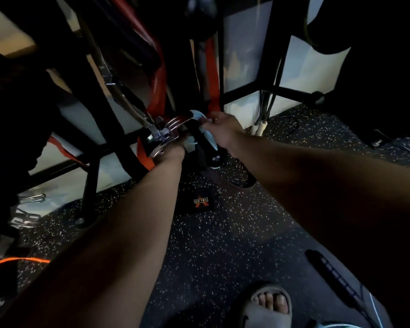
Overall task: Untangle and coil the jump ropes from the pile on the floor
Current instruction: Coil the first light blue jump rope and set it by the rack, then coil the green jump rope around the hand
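Both my arms reach forward to a jump rope with a black handle and a light blue cord, held low in front of the rack. My right hand pinches the light blue cord at the top of the handle. Just left of the handle, my left hand closes on the same bundle, its fingers mostly hidden in the dark. A second pair of white rope handles hangs by the wall to the right, with a black cord looped on the floor beside it. Another black handle with light cord lies at lower right.
A black rack with orange straps and chrome cable attachments stands right behind the hands. A black Valeo pad lies on the speckled rubber floor. An orange cord runs at lower left. My sandalled foot is below.
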The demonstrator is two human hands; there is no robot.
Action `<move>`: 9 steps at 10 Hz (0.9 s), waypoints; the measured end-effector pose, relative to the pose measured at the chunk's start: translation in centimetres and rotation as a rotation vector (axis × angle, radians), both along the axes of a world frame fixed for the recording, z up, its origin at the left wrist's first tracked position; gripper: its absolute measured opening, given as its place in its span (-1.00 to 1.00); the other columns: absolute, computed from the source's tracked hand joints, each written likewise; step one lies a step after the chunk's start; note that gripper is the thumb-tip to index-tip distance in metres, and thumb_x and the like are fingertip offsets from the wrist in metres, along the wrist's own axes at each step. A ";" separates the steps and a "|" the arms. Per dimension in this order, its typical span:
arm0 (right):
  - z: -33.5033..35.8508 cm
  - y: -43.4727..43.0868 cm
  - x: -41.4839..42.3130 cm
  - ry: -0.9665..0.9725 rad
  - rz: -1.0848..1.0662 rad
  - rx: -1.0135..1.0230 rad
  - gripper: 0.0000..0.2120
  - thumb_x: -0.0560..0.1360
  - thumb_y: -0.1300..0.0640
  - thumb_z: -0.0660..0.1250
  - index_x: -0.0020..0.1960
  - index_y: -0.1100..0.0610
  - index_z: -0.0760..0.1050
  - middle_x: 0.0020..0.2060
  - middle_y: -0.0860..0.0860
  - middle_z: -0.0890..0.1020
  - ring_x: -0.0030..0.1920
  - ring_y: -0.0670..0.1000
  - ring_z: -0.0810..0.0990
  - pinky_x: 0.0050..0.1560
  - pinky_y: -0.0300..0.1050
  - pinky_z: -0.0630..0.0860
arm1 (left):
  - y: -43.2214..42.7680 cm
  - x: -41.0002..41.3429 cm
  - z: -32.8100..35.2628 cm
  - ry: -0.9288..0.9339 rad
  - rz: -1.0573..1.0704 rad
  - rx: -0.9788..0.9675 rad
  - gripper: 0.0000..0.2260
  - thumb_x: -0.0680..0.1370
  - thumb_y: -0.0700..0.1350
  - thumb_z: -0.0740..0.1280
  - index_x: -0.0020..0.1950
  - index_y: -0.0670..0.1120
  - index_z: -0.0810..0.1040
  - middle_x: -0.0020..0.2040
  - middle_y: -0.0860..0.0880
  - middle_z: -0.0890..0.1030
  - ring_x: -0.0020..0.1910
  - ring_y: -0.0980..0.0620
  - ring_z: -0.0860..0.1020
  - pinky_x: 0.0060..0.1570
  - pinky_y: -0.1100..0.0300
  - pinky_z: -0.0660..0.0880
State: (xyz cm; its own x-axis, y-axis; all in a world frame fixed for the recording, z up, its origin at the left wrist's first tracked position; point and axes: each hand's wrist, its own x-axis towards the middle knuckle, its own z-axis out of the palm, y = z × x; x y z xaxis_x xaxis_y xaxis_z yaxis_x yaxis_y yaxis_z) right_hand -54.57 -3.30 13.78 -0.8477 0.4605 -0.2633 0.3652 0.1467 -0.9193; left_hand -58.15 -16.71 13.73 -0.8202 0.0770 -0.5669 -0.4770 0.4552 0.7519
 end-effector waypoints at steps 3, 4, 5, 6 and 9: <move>2.0 0.1 9.0 -0.016 -0.028 0.091 -0.68 0.60 0.03 0.31 0.33 0.06 0.51 0.13 0.01 0.64 -0.13 -0.05 0.62 -0.15 -0.22 0.55 | -3.5 6.0 1.4 0.176 0.202 0.036 -0.76 0.51 -0.01 0.52 0.05 -0.10 0.60 0.05 -0.08 0.69 -0.02 -0.01 0.63 0.03 0.14 0.51; 2.8 0.1 14.8 -0.036 -0.053 0.068 -0.78 0.59 0.02 0.33 0.19 0.04 0.59 0.02 -0.08 0.69 -0.11 -0.10 0.62 -0.09 -0.23 0.54 | -4.9 10.1 2.3 0.167 0.124 0.048 -0.72 0.47 -0.01 0.55 0.09 -0.06 0.59 0.00 0.03 0.69 -0.09 0.03 0.66 -0.05 0.12 0.60; 3.8 0.5 18.8 -0.076 -0.027 0.092 -0.81 0.59 -0.01 0.33 0.16 -0.01 0.58 -0.01 -0.06 0.70 -0.10 -0.06 0.66 -0.14 -0.14 0.60 | -5.1 12.5 3.3 0.153 0.083 0.048 -0.75 0.49 -0.02 0.53 0.10 -0.08 0.63 -0.03 0.04 0.70 -0.18 0.08 0.65 -0.14 0.15 0.60; 6.4 1.1 24.9 -0.088 -0.063 0.083 -0.87 0.61 0.01 0.31 0.12 0.00 0.55 -0.09 -0.08 0.70 -0.20 -0.08 0.66 -0.36 -0.25 0.51 | -4.6 16.6 5.8 0.135 -0.013 0.075 -0.80 0.50 -0.04 0.53 0.07 -0.08 0.66 -0.07 0.02 0.71 -0.23 0.09 0.64 -0.19 0.19 0.56; 10.6 2.1 37.8 -0.086 -0.217 0.182 -0.92 0.58 0.03 0.34 -0.02 0.02 0.58 -0.18 -0.04 0.67 -0.18 -0.02 0.63 -0.18 -0.18 0.53 | -1.5 25.4 13.1 0.090 -0.521 0.185 -0.87 0.56 0.05 0.44 0.01 0.03 0.62 -0.03 0.02 0.72 -0.12 0.05 0.66 0.04 0.08 0.57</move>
